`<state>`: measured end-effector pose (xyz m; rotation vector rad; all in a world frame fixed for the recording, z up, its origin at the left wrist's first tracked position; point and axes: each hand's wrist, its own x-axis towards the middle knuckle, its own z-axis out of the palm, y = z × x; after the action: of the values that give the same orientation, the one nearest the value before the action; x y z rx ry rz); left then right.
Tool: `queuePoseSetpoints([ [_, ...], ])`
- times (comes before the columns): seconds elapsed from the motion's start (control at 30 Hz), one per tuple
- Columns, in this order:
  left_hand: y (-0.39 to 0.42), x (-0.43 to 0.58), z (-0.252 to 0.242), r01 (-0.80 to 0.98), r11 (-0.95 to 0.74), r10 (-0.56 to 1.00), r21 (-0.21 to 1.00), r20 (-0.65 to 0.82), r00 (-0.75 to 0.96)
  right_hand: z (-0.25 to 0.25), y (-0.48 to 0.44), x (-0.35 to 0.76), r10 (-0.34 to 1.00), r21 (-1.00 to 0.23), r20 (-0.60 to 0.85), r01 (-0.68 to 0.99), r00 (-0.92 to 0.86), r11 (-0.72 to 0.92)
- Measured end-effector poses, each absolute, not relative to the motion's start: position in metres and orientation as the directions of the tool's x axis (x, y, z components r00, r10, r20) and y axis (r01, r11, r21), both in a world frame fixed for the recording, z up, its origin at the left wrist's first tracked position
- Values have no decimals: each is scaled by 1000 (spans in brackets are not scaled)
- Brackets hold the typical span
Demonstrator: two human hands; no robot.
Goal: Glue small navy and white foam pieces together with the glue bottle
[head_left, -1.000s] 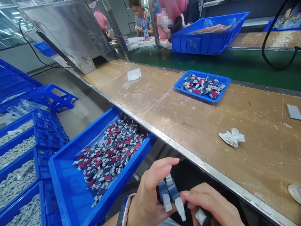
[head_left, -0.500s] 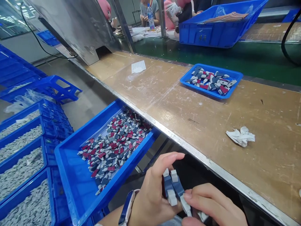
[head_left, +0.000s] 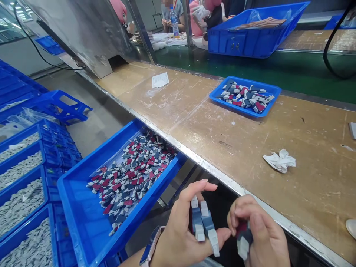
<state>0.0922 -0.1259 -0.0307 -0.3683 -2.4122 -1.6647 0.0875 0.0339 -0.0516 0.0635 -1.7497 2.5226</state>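
Observation:
My left hand (head_left: 178,226), with a watch (head_left: 150,244) on its wrist, cradles two small navy-and-white moulded pieces (head_left: 207,222) side by side between palm and thumb. Its index finger is raised and curved above them. Just to the right, my right hand (head_left: 263,231) has its fingers curled round another small piece (head_left: 243,246) with a white end and some dark red and navy; the rest of it is hidden by the fingers. Both hands are just off the table's metal edge. Many similar pieces (head_left: 130,174) lie in the large blue tray (head_left: 75,207) to the left.
On the brown table (head_left: 189,111) are a small blue tray (head_left: 274,100) of similar pieces, a crumpled white scrap (head_left: 280,161) and a paper slip (head_left: 160,80). Blue crates (head_left: 51,222) of pale parts stand at left. Co-workers sit beyond the green belt (head_left: 178,61).
My right hand has moved away from the pieces in my left hand, and a piece with red on it now shows in its grip. The view has shifted slightly.

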Motion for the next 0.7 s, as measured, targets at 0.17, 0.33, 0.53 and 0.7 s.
queuePoseSetpoints([
  [0.17,-123,92,-34,134,137,165,982,110,-980,-73,16,87,66,-912,-137,100,-988,-399],
  [0.33,-124,95,-49,-185,-13,199,983,-179,-964,-77,-7,93,-67,-945,-202,213,-977,-249],
  [0.53,-136,107,-75,-491,-370,10,788,-525,-851,-80,-39,87,-95,-995,-64,71,-993,-74],
  [0.7,-217,86,-70,-312,-437,-384,843,-489,-783,-100,-55,75,-203,-983,-113,139,-973,-120],
])
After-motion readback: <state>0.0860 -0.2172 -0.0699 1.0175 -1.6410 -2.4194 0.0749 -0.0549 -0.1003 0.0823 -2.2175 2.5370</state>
